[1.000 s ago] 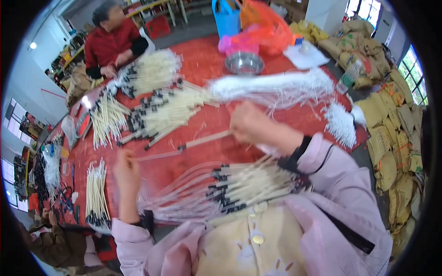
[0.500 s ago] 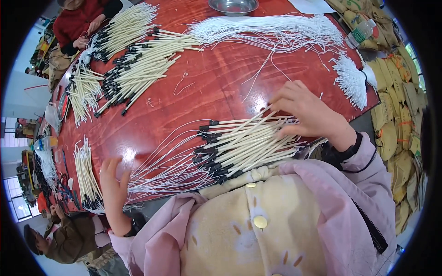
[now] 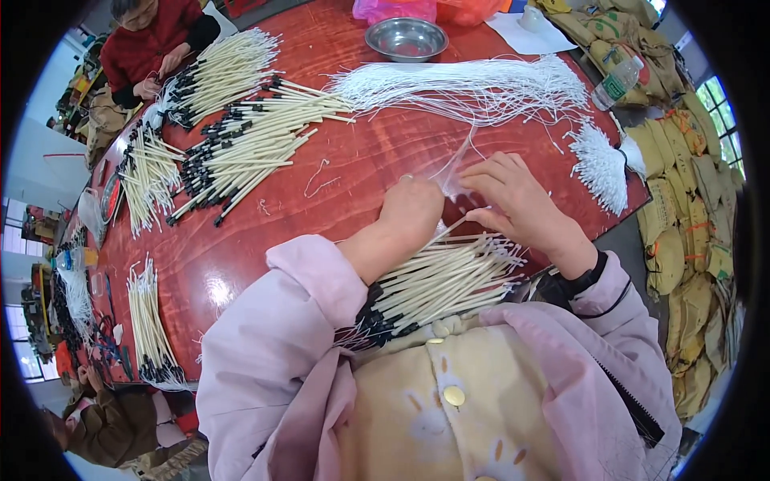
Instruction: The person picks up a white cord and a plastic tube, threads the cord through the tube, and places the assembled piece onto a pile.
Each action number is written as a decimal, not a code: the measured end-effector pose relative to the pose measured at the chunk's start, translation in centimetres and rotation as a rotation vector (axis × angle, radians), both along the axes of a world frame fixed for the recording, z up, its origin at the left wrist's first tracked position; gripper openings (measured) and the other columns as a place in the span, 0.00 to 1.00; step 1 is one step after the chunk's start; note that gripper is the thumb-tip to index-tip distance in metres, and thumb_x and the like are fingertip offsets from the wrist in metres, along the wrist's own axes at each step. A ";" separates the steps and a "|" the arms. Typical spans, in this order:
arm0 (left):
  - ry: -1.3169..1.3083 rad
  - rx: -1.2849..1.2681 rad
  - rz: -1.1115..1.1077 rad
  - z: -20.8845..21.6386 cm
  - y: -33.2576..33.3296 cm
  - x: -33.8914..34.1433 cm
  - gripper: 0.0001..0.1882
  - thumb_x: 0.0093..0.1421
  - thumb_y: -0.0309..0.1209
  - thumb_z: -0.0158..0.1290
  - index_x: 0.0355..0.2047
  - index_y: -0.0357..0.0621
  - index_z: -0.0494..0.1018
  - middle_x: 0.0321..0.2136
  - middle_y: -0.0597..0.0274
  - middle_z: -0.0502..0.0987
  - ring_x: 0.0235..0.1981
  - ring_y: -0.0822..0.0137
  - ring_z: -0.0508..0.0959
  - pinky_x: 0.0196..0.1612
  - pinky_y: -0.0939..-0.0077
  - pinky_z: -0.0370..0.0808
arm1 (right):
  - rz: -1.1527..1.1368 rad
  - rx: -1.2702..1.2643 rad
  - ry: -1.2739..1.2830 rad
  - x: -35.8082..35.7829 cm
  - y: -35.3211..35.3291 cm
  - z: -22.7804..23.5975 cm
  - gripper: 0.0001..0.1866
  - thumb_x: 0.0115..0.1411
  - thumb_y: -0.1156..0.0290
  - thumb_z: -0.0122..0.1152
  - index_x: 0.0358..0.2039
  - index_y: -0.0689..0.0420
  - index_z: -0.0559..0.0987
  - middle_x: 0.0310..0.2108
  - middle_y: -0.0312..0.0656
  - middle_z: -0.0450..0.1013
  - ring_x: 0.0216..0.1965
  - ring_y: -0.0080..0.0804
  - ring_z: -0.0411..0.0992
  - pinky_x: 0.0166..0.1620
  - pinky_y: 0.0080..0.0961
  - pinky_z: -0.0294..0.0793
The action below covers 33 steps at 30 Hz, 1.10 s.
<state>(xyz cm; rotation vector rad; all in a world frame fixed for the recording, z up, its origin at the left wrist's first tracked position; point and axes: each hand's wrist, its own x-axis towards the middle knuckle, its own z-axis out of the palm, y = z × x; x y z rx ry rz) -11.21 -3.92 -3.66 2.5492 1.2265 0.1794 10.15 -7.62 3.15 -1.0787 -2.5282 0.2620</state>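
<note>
My left hand (image 3: 411, 210) is closed above the middle of the bundle of pale sticks (image 3: 437, 280). Its fingertips are turned away, so what they hold cannot be made out. A blurred white cord (image 3: 459, 156) runs down to the gap between my hands. My right hand (image 3: 513, 200) arches close by, thumb and fingers apart. One pale stick slants up from the bundle and its end meets the right thumb tip. The bundle has black caps at its left end and white tips at its right. My left sleeve hides part of the black ends and their cords.
Beyond my hands lies a long hank of white cords (image 3: 473, 88), with a metal bowl (image 3: 407, 40) behind it. Black-capped sticks (image 3: 241, 144) are heaped at far left, near a person in red (image 3: 152, 44). A tied white bundle (image 3: 601, 168) and plastic bottle (image 3: 618, 82) are at right.
My left hand has swung from the far left of the cords to beside my right hand, and closed. The right hand has shifted slightly. The view has tilted, showing more of the table's far side.
</note>
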 end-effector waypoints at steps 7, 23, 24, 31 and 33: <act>-0.089 -0.082 0.079 2.7 -1.2 -7.2 0.09 0.57 0.30 0.57 0.30 0.35 0.75 0.34 0.42 0.79 0.40 0.43 0.80 0.44 0.51 0.77 | 0.003 -0.044 0.014 0.4 2.5 -2.1 0.22 0.55 0.65 0.70 0.48 0.58 0.78 0.49 0.43 0.75 0.50 0.44 0.70 0.57 0.40 0.66; 0.017 0.147 -0.137 0.4 -2.3 -0.7 0.09 0.56 0.25 0.54 0.37 0.34 0.75 0.36 0.44 0.78 0.39 0.46 0.79 0.40 0.54 0.79 | -0.060 0.107 0.033 -1.2 2.3 -2.4 0.18 0.57 0.62 0.69 0.46 0.53 0.80 0.47 0.40 0.77 0.50 0.42 0.73 0.55 0.40 0.69; -0.035 0.138 -0.144 0.6 -2.2 -1.2 0.08 0.57 0.25 0.54 0.36 0.34 0.74 0.35 0.44 0.78 0.38 0.46 0.80 0.39 0.53 0.79 | -0.055 0.090 0.054 -1.1 2.1 -2.3 0.18 0.56 0.62 0.69 0.45 0.53 0.80 0.46 0.40 0.77 0.50 0.42 0.73 0.54 0.40 0.70; -0.389 -0.239 0.214 3.7 -1.3 -10.5 0.04 0.60 0.23 0.50 0.35 0.37 0.72 0.26 0.41 0.78 0.30 0.42 0.80 0.35 0.54 0.76 | -0.046 0.008 -0.008 0.4 4.2 -1.2 0.18 0.58 0.62 0.69 0.47 0.54 0.79 0.46 0.42 0.77 0.50 0.44 0.73 0.55 0.41 0.70; -0.428 -0.245 0.261 2.8 -1.5 -14.6 0.04 0.61 0.21 0.50 0.35 0.38 0.73 0.25 0.44 0.78 0.27 0.45 0.79 0.33 0.59 0.75 | -0.004 -0.044 0.000 1.0 4.3 -1.3 0.19 0.58 0.63 0.69 0.48 0.55 0.79 0.47 0.43 0.76 0.51 0.44 0.72 0.56 0.41 0.69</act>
